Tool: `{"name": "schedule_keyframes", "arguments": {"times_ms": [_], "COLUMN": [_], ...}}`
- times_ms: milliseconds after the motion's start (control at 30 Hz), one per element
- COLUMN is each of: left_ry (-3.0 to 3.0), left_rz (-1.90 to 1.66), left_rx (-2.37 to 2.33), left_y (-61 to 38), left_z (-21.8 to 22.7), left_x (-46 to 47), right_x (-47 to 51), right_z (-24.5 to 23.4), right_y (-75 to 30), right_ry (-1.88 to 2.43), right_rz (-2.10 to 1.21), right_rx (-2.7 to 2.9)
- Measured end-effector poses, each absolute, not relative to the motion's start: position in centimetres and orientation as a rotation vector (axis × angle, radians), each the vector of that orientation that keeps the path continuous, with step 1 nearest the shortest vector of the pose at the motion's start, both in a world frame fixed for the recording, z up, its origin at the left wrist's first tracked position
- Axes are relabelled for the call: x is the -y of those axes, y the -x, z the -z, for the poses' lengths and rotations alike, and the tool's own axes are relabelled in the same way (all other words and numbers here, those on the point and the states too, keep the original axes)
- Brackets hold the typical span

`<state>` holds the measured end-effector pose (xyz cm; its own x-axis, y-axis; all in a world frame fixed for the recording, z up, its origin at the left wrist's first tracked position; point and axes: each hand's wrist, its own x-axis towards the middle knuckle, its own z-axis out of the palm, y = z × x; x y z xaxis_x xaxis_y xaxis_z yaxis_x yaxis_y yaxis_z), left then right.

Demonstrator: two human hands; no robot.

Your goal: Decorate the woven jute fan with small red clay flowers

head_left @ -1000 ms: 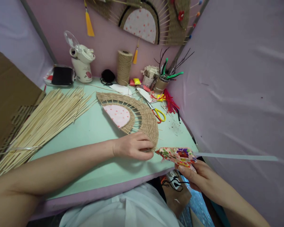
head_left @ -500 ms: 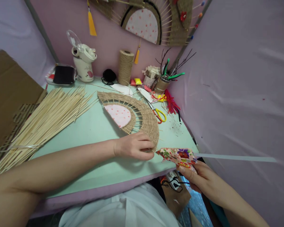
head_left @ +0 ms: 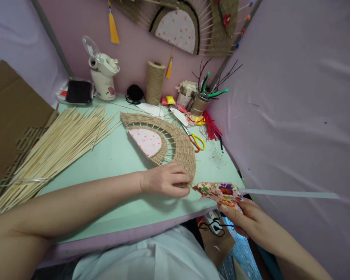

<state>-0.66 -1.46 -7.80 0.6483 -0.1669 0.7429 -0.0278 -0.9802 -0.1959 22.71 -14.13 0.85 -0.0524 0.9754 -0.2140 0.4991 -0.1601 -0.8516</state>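
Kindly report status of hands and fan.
Left hand holding woven fan. Right hand holding glue gun, nozzle near fan's edge. Scissors clear of both hands.

We saw the translucent stick (head_left: 291, 193) grow slightly shorter behind our floral glue gun (head_left: 211, 190), while our view turned slightly left.

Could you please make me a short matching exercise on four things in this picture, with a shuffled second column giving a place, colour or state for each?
Column one:
1. Glue gun
2. Scissors
3. Woven fan
4. Twine spool

Column two:
A. Standing upright near the back wall
B. Touched by the left hand
C. Held in the right hand
D. Yellow-and-red-handled

Right pairs: 1-C, 2-D, 3-B, 4-A.
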Motion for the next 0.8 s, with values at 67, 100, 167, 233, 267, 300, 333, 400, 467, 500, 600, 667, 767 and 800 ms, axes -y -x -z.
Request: {"name": "schedule_keyframes", "arguments": {"times_ms": [67,100,167,233,267,300,333,400,467,500,600,667,767,800], "left_ry": [2.674,2.665,2.663,2.669,2.67,2.669,2.667,2.664,2.666,2.669,2.695,2.709,2.718,2.719], "left_rz": [1.288,1.301,1.301,1.296,1.301,1.311,1.323,1.351,1.379,1.388,1.389,1.391,1.4,1.401], "left_rx": [-0.175,-0.176,-0.167,-0.153,-0.151,-0.15,-0.151,-0.156,-0.155,-0.151,-0.125,-0.116,-0.118,-0.116], "left_y": [0.6,0.6,0.7,0.7,0.7,0.8,0.8,0.9,1.0,1.0,1.2,1.3,1.4,1.4], "left_z": [7.7,7.7,7.5,7.4,7.3,7.2,7.1,6.9,6.5,6.3,5.8,5.4,4.9,4.8], "left_x": [1.4,1.4,1.4,1.4,1.4,1.4,1.4,1.4,1.4,1.3,1.4,1.4,1.4,1.3], "right_x": [14.1,14.2,14.3,14.3,14.2,13.9,13.5,12.2,10.5,9.6,7.5,6.5,5.4,5.0], "right_z": [-1.0,-1.1,-1.2,-1.0,-0.7,-0.3,0.3,2.0,4.1,5.2,8.1,9.5,10.7,10.9], "right_y": [-23.1,-23.3,-23.9,-24.6,-25.0,-25.6,-26.2,-27.6,-29.2,-30.0,-31.5,-31.9,-31.9,-31.9], "right_ry": [1.716,1.729,1.759,1.795,1.82,1.854,1.897,1.996,2.095,2.096,2.102,2.104,2.091,2.084], "right_rz": [-1.191,-1.204,-1.193,-1.153,-1.112,-1.049,-0.956,-0.666,-0.349,-0.217,-0.075,-0.062,-0.048,-0.047], "right_rx": [1.654,1.681,1.683,1.656,1.637,1.623,1.61,1.587,1.594,1.643,1.713,1.738,1.766,1.77]}}
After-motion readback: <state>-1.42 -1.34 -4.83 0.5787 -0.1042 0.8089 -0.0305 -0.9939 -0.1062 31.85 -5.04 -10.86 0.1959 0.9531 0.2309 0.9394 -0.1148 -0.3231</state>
